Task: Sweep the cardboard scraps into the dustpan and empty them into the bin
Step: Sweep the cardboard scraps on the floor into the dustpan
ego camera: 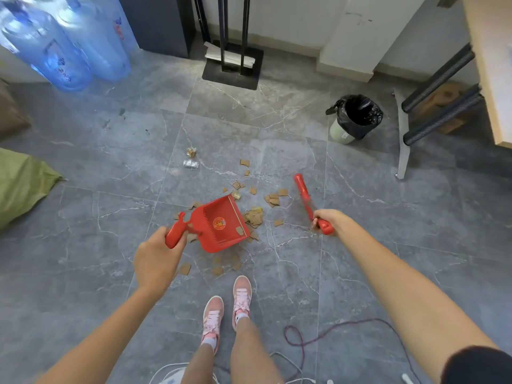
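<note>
Brown cardboard scraps (255, 217) lie scattered on the grey tiled floor, most of them just right of and below a red dustpan (221, 225). My left hand (156, 259) grips the dustpan's handle and holds the pan over the scraps; one scrap lies inside it. My right hand (329, 221) is closed on the handle of a red hand brush (303, 195), which points up and away to the right of the pile. A small bin with a black liner (356, 116) stands at the upper right, its mouth showing.
Blue water jugs (63, 48) stand at the upper left and a black stand base (232, 66) at the back. A table with black padded bars (440, 101) fills the right. A green sack (19, 187) lies left. Cables (302, 345) trail by my pink shoes (227, 309).
</note>
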A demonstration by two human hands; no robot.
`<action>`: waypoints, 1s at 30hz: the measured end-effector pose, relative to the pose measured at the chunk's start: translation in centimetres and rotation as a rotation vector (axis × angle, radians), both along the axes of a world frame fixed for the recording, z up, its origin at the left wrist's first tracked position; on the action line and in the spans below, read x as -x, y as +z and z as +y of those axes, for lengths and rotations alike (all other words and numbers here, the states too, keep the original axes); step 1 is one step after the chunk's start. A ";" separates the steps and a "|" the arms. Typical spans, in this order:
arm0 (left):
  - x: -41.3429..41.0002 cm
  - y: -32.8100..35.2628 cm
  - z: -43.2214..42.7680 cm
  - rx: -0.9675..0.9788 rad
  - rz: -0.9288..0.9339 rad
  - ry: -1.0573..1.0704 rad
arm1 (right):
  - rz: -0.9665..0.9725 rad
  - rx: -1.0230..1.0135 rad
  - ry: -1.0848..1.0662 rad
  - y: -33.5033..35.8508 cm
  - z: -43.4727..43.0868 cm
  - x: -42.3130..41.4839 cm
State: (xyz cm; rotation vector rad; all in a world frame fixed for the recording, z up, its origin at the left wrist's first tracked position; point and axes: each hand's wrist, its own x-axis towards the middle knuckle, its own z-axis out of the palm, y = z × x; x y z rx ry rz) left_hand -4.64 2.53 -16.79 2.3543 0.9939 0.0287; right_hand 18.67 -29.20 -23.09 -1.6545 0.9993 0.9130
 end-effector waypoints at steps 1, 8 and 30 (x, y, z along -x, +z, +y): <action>-0.7 -0.2 -0.2 -0.007 0.001 0.007 | -0.016 0.031 0.034 -0.8 0.1 -1.1; -2.3 -1.9 -0.7 -0.008 0.073 0.046 | -0.005 0.248 0.409 -7.1 1.6 0.7; -0.3 1.2 -0.9 0.066 0.097 0.178 | -0.029 0.152 0.453 -1.6 0.2 18.0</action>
